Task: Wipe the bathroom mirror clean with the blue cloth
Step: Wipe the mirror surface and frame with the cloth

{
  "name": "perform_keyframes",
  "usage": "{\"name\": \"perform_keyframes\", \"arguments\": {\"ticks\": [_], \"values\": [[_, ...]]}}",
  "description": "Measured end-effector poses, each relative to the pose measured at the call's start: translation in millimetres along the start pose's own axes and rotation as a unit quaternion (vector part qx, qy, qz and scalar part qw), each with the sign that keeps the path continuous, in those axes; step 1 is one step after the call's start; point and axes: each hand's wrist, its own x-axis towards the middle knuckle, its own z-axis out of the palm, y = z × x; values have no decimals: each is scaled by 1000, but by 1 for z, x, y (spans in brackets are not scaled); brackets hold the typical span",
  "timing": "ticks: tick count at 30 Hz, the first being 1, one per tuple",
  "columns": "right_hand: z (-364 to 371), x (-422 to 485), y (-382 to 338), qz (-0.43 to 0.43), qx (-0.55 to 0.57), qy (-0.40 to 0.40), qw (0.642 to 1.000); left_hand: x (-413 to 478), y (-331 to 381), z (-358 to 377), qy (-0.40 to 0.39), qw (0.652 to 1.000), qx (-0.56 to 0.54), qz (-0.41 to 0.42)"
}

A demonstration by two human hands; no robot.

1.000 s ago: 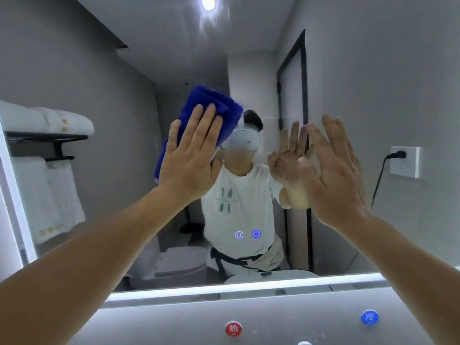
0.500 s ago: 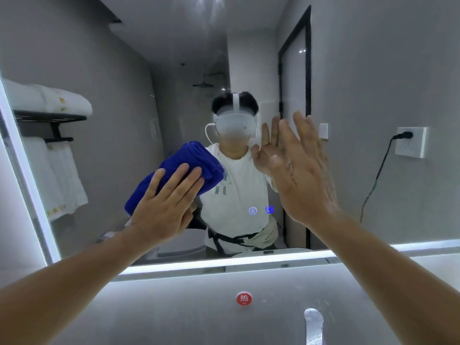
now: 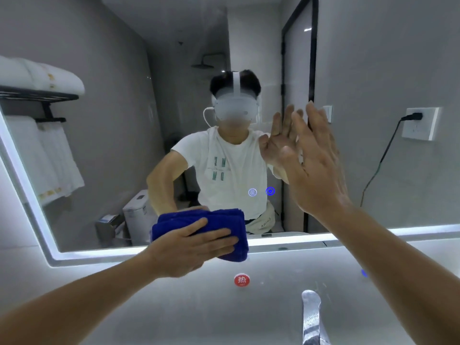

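The bathroom mirror (image 3: 112,155) fills most of the view, with a lit strip along its left and bottom edges. My left hand (image 3: 189,247) presses the folded blue cloth (image 3: 224,220) flat against the mirror's bottom edge, near the middle. My right hand (image 3: 316,165) is held up with its fingers spread, palm toward the glass on the right side, with nothing in it. I cannot tell whether it touches the glass. Its reflection shows just to its left.
A chrome faucet (image 3: 312,317) rises at the bottom right. A red hot-water button (image 3: 242,280) sits on the wall below the mirror. Two small lit touch icons (image 3: 261,191) glow on the glass. A wall socket (image 3: 420,123) with a black cable is at right.
My left hand has swept the blue cloth down the mirror, from high up near the middle to the bottom edge. My right hand has stayed raised against the right side.
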Motion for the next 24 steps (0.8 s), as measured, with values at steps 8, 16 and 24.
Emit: {"name": "perform_keyframes", "arguments": {"ticks": [8, 16, 24], "values": [[-7, -13, 19, 14, -5, -2, 1000, 41, 26, 2, 108, 970, -20, -218], [-27, -25, 62, 30, -44, -5, 999, 77, 78, 4, 103, 962, -53, -247], [-43, -22, 111, 33, -70, -6, 997, 224, 116, -17, 134, 938, -116, -297]]}}
